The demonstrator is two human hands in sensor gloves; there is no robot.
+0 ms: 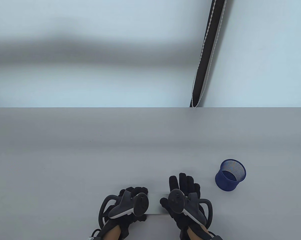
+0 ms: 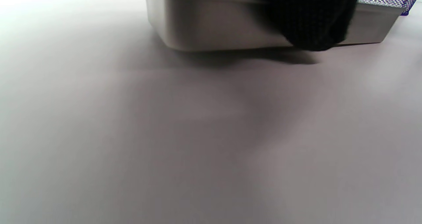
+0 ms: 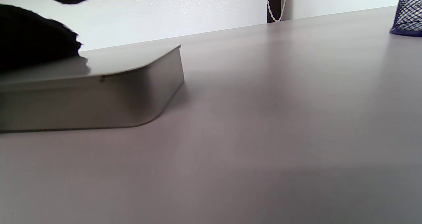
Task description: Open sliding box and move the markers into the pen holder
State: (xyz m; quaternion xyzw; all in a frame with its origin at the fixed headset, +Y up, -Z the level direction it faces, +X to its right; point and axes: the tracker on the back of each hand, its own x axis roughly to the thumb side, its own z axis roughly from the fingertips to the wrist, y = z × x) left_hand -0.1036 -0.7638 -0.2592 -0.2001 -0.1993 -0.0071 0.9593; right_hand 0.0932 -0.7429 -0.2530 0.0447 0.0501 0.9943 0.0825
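Observation:
A flat grey sliding box [image 1: 157, 203] lies near the table's front edge, its lid closed; no markers show. My left hand [image 1: 134, 200] grips the box's left end, fingers curled over the far edge and thumb at the near side. In the left wrist view a black fingertip [image 2: 313, 22] presses against the box [image 2: 214, 29] wall. My right hand [image 1: 181, 191] lies flat on the lid's right part, fingers straight. The right wrist view shows the box [image 3: 99, 95] corner and a lid seam. The blue mesh pen holder [image 1: 231, 175] stands upright to the right.
The grey table [image 1: 90, 155] stretches wide behind and left of the box. A black pole with a beaded cord [image 1: 206, 55] hangs against the wall beyond the far edge. The pen holder [image 3: 408, 13] is a short way right of my right hand.

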